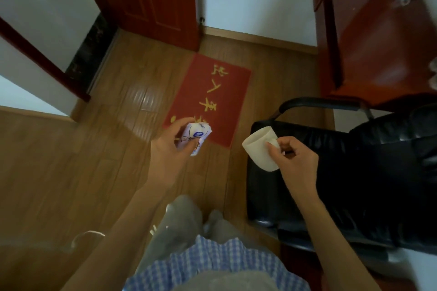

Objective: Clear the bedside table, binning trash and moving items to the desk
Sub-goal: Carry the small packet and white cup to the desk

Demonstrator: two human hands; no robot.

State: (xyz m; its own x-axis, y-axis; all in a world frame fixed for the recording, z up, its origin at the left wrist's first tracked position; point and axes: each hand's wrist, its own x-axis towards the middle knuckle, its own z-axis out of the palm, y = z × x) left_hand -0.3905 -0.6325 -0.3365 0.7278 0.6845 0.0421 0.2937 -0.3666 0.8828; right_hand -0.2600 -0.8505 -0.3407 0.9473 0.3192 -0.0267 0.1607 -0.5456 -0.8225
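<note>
Both hands grip — left hand (169, 149) wrapper (195, 137), right hand (293, 163) cup (259, 149) — fingers closed.

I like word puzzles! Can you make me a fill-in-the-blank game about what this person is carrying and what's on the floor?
1. The right hand holds a cream-coloured ____ by its handle.
2. The left hand grips a small white packet with a ____ round logo.
3. The red mat on the wooden floor has ____ writing.
4. The chair beside the right hand is ____.

Missing words: cup; blue; yellow; black
</note>
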